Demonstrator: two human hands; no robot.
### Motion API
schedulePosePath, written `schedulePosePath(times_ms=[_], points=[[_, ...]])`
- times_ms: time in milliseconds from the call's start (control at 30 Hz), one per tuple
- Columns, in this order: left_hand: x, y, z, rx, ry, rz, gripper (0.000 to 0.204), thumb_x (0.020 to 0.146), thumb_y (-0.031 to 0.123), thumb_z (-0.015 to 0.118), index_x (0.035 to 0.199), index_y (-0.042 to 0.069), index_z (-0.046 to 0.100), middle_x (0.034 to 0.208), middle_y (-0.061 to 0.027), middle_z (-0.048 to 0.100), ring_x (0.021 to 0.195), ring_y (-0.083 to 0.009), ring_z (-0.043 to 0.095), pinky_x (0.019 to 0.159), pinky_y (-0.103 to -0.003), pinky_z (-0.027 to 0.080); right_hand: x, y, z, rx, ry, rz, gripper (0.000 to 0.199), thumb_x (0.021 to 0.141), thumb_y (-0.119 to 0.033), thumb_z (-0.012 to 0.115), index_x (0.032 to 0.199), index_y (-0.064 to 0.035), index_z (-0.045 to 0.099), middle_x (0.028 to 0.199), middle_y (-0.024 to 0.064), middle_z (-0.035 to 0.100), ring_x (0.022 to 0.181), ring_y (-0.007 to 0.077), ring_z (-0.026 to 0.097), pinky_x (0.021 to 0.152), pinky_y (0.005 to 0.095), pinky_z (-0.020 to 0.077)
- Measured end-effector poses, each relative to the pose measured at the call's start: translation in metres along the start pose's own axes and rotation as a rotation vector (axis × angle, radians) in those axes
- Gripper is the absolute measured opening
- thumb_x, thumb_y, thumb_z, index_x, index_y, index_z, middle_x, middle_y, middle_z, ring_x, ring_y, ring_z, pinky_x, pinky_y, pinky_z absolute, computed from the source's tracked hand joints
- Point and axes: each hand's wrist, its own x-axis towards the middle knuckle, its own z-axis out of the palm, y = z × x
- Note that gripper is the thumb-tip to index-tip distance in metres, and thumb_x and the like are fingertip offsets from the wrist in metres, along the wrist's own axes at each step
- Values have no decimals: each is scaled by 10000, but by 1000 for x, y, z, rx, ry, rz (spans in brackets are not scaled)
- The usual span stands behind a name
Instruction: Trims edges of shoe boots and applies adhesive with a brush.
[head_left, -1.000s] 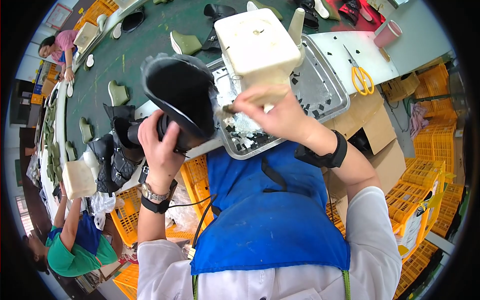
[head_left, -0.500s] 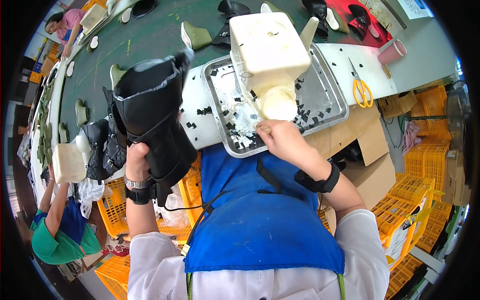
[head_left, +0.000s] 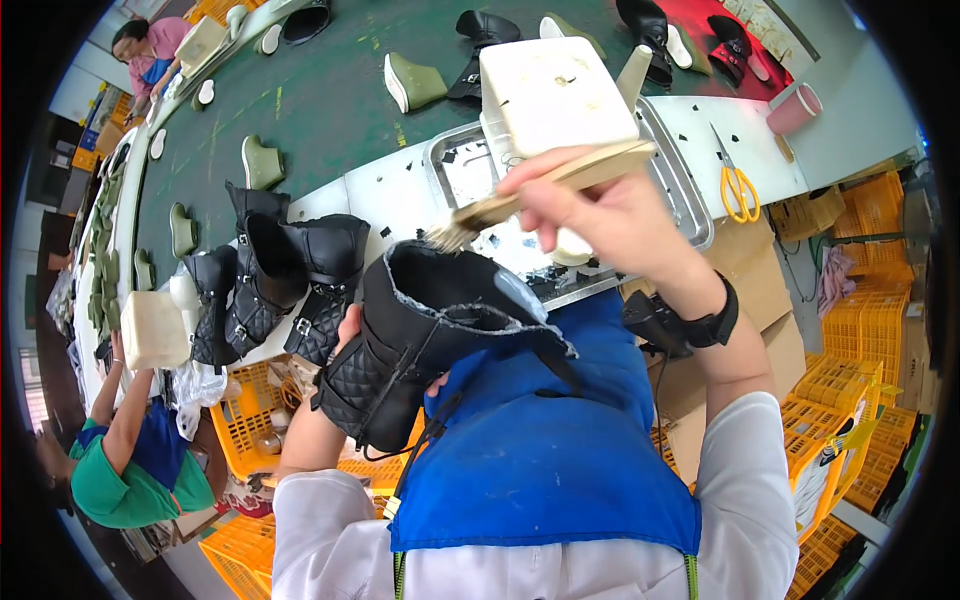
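Observation:
My left hand is wrapped around a black quilted boot upper, whose wide opening with a frayed greyish edge faces up. Much of that hand is hidden behind the boot upper. In my right hand is a brush with a flat wooden handle, its pale bristles just above the rim of the opening. Behind the brush, a cream plastic container with a round spout-like cup stands in a metal tray strewn with black scraps and whitish residue.
Several black boot uppers stand left of me beside the green conveyor belt, which carries olive wedge boots. Orange-handled scissors and a pink cup lie to the right. Yellow crates sit below. Two co-workers are at the left.
My left hand has lowered and turned the boot upper in front of my apron. My right hand has risen from the container's cup with the brush, over to the boot's opening.

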Motion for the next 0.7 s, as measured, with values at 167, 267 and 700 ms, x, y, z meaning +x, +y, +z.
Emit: schedulePosePath(times_ms=[167, 267, 700], points=[[4, -4, -2, -89, -110, -84, 1046, 509, 857, 439, 1155, 35, 475, 766, -265, 566, 467, -346, 527, 378, -377, 422, 6, 11, 21, -146, -127, -165, 148, 818, -147, 605, 844, -4, 634, 624, 23, 590, 501, 62, 513, 471, 208, 411], [-2, -6, 17, -218, 128, -27, 1061, 501, 861, 434, 1174, 41, 457, 768, -253, 569, 484, -347, 533, 377, -372, 423, 2, 13, 17, -208, -77, -88, 139, 801, -139, 605, 812, -4, 637, 579, 28, 575, 493, 53, 491, 462, 223, 390], [-23, -11, -4, -279, 33, 139, 993, 583, 757, 488, 1245, 23, 396, 1024, -241, 537, 741, -359, 545, 598, -431, 440, -15, 0, 1, -272, -36, 134, 210, 793, -180, 602, 779, 27, 634, 589, 64, 594, 520, 94, 523, 490, 262, 417]])
